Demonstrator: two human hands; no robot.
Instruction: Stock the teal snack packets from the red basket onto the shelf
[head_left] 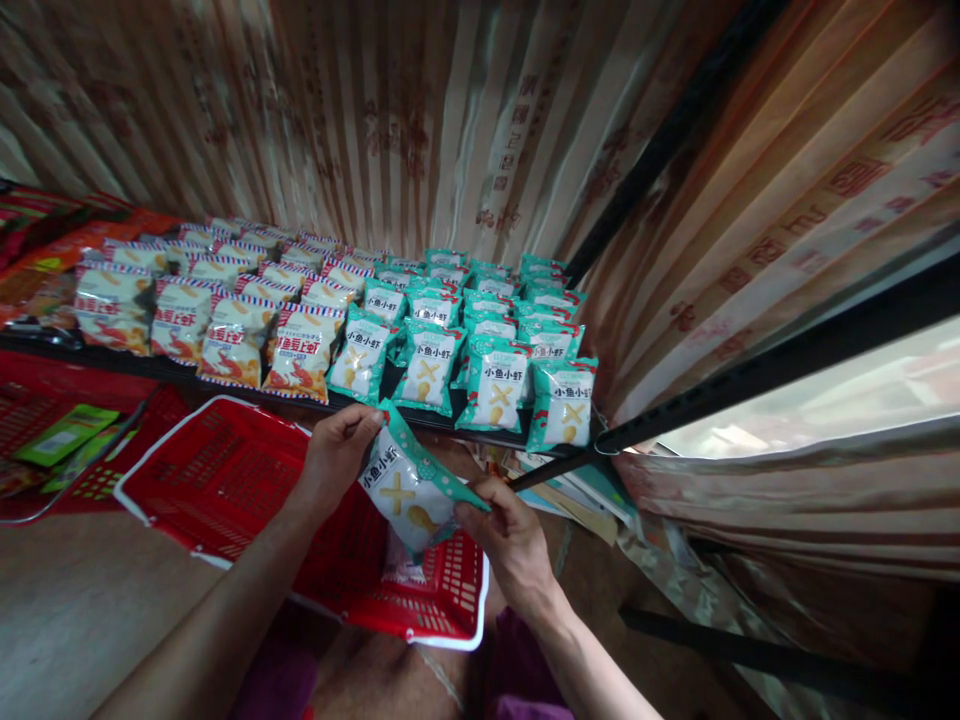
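Both my hands hold one teal-and-white snack bag (411,492) with pictures of yellow snack pieces on its front. My left hand (341,450) pinches its upper left corner. At the right side, my right hand (510,530) grips the teal edge between thumb and fingers. The bag hangs tilted above a red shopping basket (217,460) with a white rim. Beneath the bag, a small pale packet (405,562) lies in the basket, partly hidden. Behind my hands, rows of matching teal snack bags (427,365) stand on a black shelf (300,405).
White-and-orange snack bags (300,350) fill the shelf's middle, and orange packets (45,280) its left end. Another red basket (142,440) with green packets (67,435) sits at left. Pleated curtains (420,120) hang behind. Black metal bars (750,370) cross the right side.
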